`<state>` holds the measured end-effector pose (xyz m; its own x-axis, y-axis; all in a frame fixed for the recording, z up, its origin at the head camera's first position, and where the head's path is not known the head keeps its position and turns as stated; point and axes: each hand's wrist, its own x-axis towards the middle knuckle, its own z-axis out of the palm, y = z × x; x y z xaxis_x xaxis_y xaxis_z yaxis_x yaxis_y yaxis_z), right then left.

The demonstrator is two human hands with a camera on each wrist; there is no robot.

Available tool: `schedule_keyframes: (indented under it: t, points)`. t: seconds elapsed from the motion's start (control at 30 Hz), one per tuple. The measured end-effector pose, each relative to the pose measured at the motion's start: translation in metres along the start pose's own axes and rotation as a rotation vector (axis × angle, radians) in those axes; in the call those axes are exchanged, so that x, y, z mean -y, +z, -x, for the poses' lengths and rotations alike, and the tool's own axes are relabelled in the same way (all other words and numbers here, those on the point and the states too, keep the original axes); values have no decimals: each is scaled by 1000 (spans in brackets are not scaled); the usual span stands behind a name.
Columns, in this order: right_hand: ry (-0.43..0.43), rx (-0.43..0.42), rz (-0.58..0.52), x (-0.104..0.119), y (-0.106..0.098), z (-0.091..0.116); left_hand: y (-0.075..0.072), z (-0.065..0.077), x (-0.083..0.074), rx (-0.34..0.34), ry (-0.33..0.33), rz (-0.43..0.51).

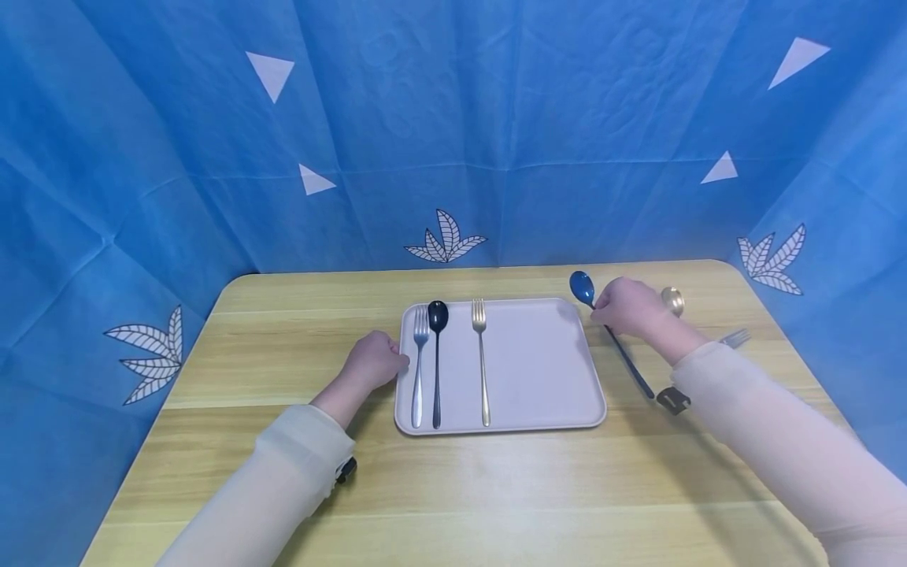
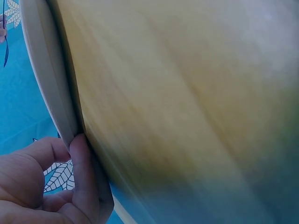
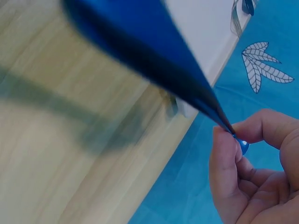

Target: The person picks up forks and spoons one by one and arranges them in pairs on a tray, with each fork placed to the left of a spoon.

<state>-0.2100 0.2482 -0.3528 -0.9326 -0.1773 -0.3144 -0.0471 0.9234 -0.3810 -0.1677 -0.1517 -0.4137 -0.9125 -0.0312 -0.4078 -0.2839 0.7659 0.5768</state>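
At the left edge of a pale rectangular tray [image 1: 538, 366], my left hand [image 1: 372, 360] pinches the rim between thumb and fingers; the left wrist view shows this grip on the tray wall [image 2: 46, 65]. A silver fork [image 1: 420, 335], a black spoon [image 1: 438, 316] and a gold fork [image 1: 479, 321] lie upright in line on the tray's left half. Off the tray's right side, my right hand [image 1: 629, 305] pinches a blue spoon [image 1: 583, 287] by its handle. Its bowl points away from me. In the right wrist view, the blue handle [image 3: 135, 51] looms blurred and close.
Partly behind my right arm, a gold spoon [image 1: 672, 299] and another silver fork [image 1: 735, 339] lie on the wooden table [image 1: 496, 496]. A blue patterned cloth [image 1: 453, 118] hangs behind the table and along its sides.
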Motion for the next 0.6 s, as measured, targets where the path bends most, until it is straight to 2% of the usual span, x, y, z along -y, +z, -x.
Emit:
schedule_keyframes:
  t: [0.6]
  points:
    - [6,36,-27,8,23,-15,3,-1,-2,-10,-8,2]
